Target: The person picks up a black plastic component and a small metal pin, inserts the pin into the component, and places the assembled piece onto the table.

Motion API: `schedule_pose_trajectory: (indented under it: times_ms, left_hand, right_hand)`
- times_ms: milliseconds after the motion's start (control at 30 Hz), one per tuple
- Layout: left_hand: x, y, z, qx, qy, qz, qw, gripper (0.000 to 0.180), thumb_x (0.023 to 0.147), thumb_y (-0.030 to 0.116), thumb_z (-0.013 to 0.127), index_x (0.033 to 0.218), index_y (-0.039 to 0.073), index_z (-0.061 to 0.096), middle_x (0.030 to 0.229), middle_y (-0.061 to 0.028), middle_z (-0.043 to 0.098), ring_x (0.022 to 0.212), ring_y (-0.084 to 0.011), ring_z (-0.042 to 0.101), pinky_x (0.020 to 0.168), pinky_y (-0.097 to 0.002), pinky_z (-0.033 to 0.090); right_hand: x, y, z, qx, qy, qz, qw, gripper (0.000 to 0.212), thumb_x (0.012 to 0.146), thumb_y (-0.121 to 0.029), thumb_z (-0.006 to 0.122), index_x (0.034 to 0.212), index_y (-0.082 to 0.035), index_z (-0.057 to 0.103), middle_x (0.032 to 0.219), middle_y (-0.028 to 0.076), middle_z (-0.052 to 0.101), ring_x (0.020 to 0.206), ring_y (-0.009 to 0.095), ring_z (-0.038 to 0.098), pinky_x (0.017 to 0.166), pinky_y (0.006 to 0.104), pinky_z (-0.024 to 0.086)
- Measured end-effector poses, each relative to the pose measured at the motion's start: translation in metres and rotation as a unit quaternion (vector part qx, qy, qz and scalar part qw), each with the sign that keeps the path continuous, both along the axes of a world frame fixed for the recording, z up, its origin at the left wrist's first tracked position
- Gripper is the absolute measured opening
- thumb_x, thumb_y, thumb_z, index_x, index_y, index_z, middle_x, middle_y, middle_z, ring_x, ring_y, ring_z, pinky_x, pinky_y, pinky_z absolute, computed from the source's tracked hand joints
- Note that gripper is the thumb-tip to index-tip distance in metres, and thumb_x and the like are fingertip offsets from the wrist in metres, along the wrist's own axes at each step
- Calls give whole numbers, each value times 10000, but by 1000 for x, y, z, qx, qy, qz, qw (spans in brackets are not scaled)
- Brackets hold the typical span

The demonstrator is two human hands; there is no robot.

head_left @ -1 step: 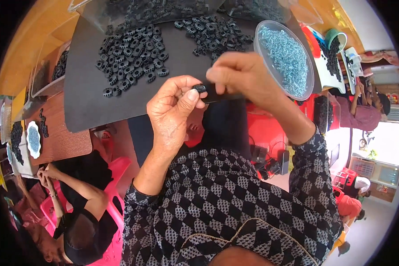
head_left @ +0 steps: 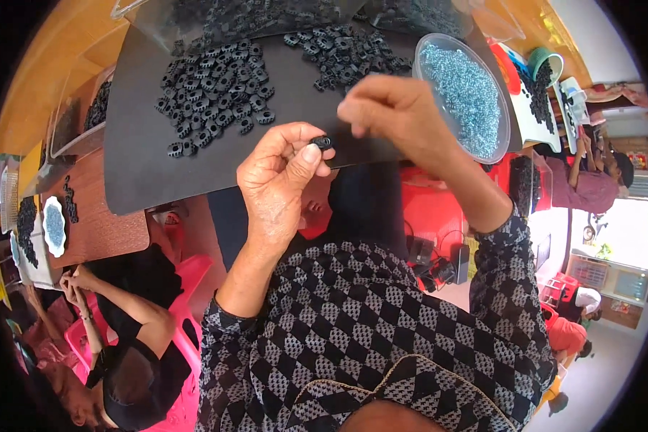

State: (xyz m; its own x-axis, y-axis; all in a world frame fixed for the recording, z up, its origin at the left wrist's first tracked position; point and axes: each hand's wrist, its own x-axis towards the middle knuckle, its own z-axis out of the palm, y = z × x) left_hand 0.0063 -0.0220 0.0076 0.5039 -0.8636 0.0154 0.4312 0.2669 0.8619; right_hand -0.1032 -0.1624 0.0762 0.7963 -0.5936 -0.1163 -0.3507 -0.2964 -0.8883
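My left hand (head_left: 277, 173) pinches a small black plastic piece (head_left: 322, 143) between thumb and fingertips, just over the near edge of the black tabletop (head_left: 140, 165). A ring-like opening shows on this piece. To its upper right my right hand (head_left: 399, 111) is raised, apart from the left, thumb and fingers drawn together; what they hold, if anything, is too small or blurred to make out. Beyond the hands lie a spread of black toothed clip pieces (head_left: 216, 93) and a second heap of black pieces (head_left: 349, 57), partly behind my right hand.
A round clear tub (head_left: 506, 119) of small bluish, shiny bits stands at the table's right. Clear bins (head_left: 252, 25) with black pieces line the far edge. At left, a person (head_left: 133, 324) sits by a brown table (head_left: 108, 230); a white dish (head_left: 54, 227) lies on it.
My right hand has drawn slightly up and away from the left. The black piece in my left fingers has turned a little; the left hand has barely moved.
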Motion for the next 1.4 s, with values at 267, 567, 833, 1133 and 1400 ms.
schedule_pose_trajectory:
  times_ms: [267, 567, 833, 1133, 1400]
  left_hand:
    - [0, -3, -5, -9, 27, 6, 1000, 157, 860, 88, 619, 998, 16, 603, 812, -59, 663, 593, -55, 564, 440, -143, 336]
    - [0, -4, -7, -8, 8, 11, 1000, 164, 859, 92, 621, 1000, 10, 602, 813, -65, 665, 596, -60, 570, 451, -142, 336]
    - [-1, -5, -9, -10, 8, 16, 1000, 166, 860, 92, 618, 1000, 4, 600, 814, -72, 667, 590, -59, 572, 441, -141, 337]
    - [-1, -5, -7, -10, 7, 23, 1000, 165, 861, 89, 617, 1005, 8, 604, 814, -72, 666, 578, -58, 568, 417, -147, 338]
    - [1, -4, 5, 32, 24, 20, 999, 194, 876, 53, 594, 1045, -43, 595, 829, -70, 637, 665, -78, 563, 632, -194, 465]
  right_hand:
    - [37, -32, -32, -599, 10, 109, 793, 94, 677, -114, 642, 749, -62, 612, 718, 127, 589, 726, 294, 593, 619, 394, 486]
    - [39, -31, -41, -612, 37, 132, 779, 119, 636, -92, 630, 750, -63, 613, 732, 133, 580, 737, 288, 583, 617, 381, 486]
    - [32, -22, -46, -595, 25, 130, 793, 121, 646, -67, 615, 763, -60, 585, 744, 129, 563, 751, 294, 569, 623, 388, 477]
    - [28, -28, -46, -539, -4, 101, 836, 180, 751, -32, 614, 930, -50, 620, 811, 109, 595, 776, 290, 572, 652, 374, 474]
    - [14, -8, -22, -190, -95, 20, 977, 136, 793, -83, 603, 900, -15, 652, 800, 85, 649, 726, 162, 627, 658, 264, 485]
